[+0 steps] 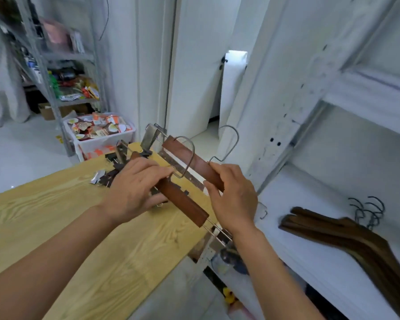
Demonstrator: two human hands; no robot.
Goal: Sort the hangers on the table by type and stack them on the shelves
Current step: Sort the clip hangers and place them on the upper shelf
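Wooden, flat-barred and wire-hooked, the nearer hanger (183,202) sits in the curled left hand (134,190); the right hand (234,199) pinches the farther hanger (195,161) above the grained worktop (56,215).

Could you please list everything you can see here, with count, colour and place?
table: one, light yellow wood, lower left
shelf: one, white, right
clip hangers: two, brown wooden bars with metal hooks, held above the table's far edge
loose pile: count unclear, dark pieces and metal clips, on the table's far end
wooden hangers: several, dark brown, stacked on the shelf
bin: one, white, holding packets, on the floor beyond the table
rack: one, grey metal, far left
cardboard box: one, brown, at the rack's foot
duck: one, yellow, floor below the table
left hand: grips one clip hanger
right hand: pinches the other
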